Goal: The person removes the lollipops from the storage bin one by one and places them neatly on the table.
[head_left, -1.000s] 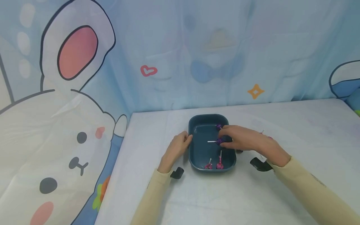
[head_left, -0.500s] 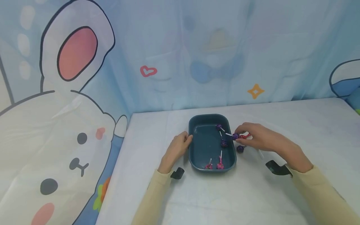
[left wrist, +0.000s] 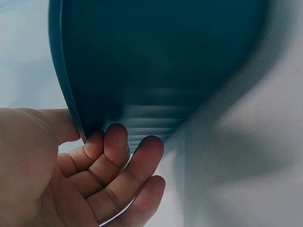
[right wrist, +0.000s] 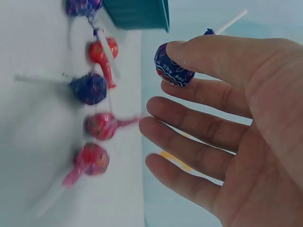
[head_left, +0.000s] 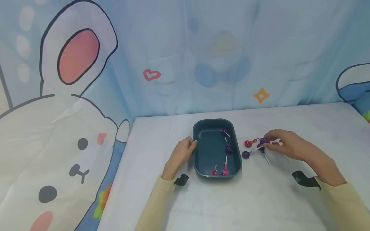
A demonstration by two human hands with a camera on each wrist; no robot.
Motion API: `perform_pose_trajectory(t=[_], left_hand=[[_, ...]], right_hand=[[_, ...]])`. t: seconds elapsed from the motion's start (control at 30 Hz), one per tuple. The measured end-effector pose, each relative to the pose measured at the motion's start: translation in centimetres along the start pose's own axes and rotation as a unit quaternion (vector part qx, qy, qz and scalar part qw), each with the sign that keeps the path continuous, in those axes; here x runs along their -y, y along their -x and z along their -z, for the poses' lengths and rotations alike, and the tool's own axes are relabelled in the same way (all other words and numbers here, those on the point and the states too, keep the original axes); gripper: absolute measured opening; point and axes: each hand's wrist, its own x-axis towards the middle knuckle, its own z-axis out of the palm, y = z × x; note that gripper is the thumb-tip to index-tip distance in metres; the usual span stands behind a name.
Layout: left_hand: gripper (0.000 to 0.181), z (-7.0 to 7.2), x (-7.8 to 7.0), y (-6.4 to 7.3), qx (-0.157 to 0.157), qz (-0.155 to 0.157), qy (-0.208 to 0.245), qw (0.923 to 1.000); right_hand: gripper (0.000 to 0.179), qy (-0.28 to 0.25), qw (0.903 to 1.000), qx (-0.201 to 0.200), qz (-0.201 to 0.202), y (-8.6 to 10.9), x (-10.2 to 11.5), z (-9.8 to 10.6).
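Observation:
My left hand (head_left: 180, 153) grips the left rim of a dark teal tray (head_left: 194, 160); in the left wrist view the thumb is over the rim and the curled fingers (left wrist: 116, 144) lie against the outer side. Two purple-wrapped lollipops (head_left: 229, 149) and two pink ones (head_left: 225, 172) lie inside the tray. To the tray's right, my right hand (head_left: 292, 145) pinches a purple lollipop (right wrist: 173, 66) between thumb and forefinger, the other fingers spread. A red lollipop (head_left: 248, 143) and a purple lollipop (head_left: 246, 155) lie between tray and hand.
Below the right hand lie another purple lollipop (right wrist: 90, 89) and two pink lollipops (right wrist: 92, 159). The white-covered table (head_left: 202, 205) meets a blue printed curtain (head_left: 179, 64) at the back. A large cartoon rabbit print (head_left: 72, 128) hangs at the left.
My right hand has left a purple lollipop in the tray, moved right to the loose lollipops and pinched another purple one. My left hand stays on the rim.

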Motion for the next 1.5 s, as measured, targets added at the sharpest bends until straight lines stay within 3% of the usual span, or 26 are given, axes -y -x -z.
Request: perform_pose_trajectory(t=[0.23,0.4,0.8,0.93,1.5], left_hand=[[0.031,0.1,-0.1,0.1,-0.003,-0.005,0.006,1.0000],[0.031,0.1,0.0,0.2,-0.001,-0.006,0.012,0.9999],[0.031,0.3,0.0,0.2,-0.004,-0.012,0.013,0.9998],[0.031,0.3,0.0,0.3,-0.001,-0.015,0.016,0.9998],[0.031,0.0,0.0,0.3,-0.002,-0.007,0.012,0.9999]], right_hand=[[0.046,-0.009,0.9996,-0.006,-0.027,1.0,-1.9,0.7],[0.044,-0.004,0.9988,-0.004,-0.048,1.4,-3.6,0.8],[0.051,0.004,0.9895,0.036,-0.140,1.4,-7.6,0.0],[0.050,0.007,0.9868,0.059,-0.151,1.4,-8.0,-0.3],[0.060,0.010,0.9807,0.084,-0.177,1.3,-8.4,-1.3]])
